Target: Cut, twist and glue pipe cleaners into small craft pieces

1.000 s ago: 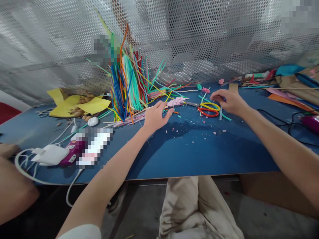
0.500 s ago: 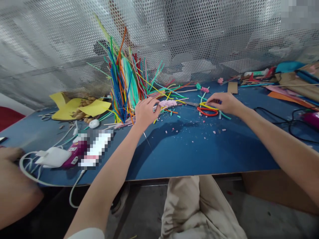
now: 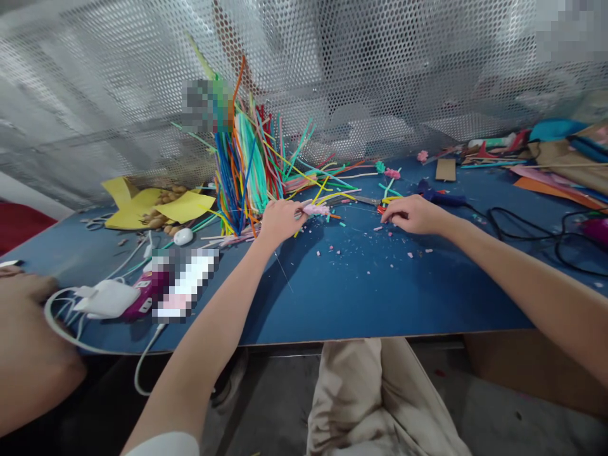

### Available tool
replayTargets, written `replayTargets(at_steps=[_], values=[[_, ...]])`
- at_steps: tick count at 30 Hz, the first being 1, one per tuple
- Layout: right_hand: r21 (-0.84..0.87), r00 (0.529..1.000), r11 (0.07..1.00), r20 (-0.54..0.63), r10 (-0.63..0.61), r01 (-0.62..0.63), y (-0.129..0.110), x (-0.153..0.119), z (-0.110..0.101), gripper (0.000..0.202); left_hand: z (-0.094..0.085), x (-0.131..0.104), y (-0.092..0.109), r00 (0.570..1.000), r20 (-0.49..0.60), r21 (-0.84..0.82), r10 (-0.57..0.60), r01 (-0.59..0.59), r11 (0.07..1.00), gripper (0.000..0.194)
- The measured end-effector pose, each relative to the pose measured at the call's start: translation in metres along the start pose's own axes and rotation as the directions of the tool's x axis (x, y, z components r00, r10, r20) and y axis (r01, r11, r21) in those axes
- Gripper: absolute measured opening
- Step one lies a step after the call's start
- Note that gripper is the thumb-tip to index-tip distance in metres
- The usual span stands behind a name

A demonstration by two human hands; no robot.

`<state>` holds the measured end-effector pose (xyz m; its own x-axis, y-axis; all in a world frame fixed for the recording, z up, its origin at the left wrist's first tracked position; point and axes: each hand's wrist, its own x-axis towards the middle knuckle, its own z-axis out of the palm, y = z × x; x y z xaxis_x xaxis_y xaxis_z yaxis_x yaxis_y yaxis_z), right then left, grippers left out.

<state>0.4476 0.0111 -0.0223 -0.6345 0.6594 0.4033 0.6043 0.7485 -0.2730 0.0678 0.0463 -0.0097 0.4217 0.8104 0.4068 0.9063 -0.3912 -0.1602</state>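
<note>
Pinched in the fingers of my left hand (image 3: 282,221) is a fuzzy pink piece (image 3: 316,209), held above the blue table. A thin wire hangs below that hand. My right hand (image 3: 409,215) has its fingers curled over the red handles of the scissors (image 3: 381,209), whose blades point left toward the pink piece. Its palm hides most of the handles. Behind the right hand lies a dark blue tool (image 3: 439,195) with a cord. Small pink and green clippings (image 3: 339,252) are scattered between and below the hands.
Many coloured pipe cleaners (image 3: 251,164) stand in a bundle behind my left hand. To the left are yellow sheets (image 3: 126,206), a phone (image 3: 187,285), a white charger (image 3: 111,297) and another person's arm (image 3: 33,354). Black cables (image 3: 517,231) and coloured paper (image 3: 546,187) lie on the right.
My right hand has lowered onto the scissors and turned palm down; the dark blue tool behind it now shows. The left hand, with the pink piece, has shifted slightly down and right.
</note>
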Motion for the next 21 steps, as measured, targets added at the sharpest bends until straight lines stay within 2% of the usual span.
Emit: replayTargets(at_steps=[5,10,13,16,18,21], values=[[0.008,0.999,1.000,-0.029,0.019,-0.019,0.001,-0.001,0.003,0.032,0.007,0.001,-0.004,0.996,0.094,0.029,-0.002,-0.001,1.000,0.032],[-0.001,0.998,1.000,-0.060,-0.013,0.013,-0.007,0.001,0.005,0.032,-0.004,0.000,0.003,0.998,0.028,-0.026,-0.060,0.061,0.998,0.033],[-0.050,0.986,0.999,-0.167,0.013,-0.022,-0.020,0.003,0.007,0.028,-0.017,-0.003,0.017,0.997,-0.033,-0.095,-0.065,0.062,0.994,0.037],[-0.079,0.955,0.994,-0.294,0.046,-0.072,-0.039,0.007,0.009,0.024,-0.030,-0.008,0.039,0.992,-0.091,-0.170,-0.083,0.066,0.983,0.038],[-0.086,0.935,0.993,-0.353,0.042,-0.077,-0.052,0.010,0.010,0.027,-0.037,-0.011,0.054,0.988,-0.117,-0.215,-0.103,0.077,0.974,0.040],[-0.094,0.902,0.994,-0.432,0.011,-0.057,-0.068,0.013,0.011,0.035,-0.044,-0.017,0.073,0.988,-0.139,-0.265,-0.066,0.027,0.964,0.041]])
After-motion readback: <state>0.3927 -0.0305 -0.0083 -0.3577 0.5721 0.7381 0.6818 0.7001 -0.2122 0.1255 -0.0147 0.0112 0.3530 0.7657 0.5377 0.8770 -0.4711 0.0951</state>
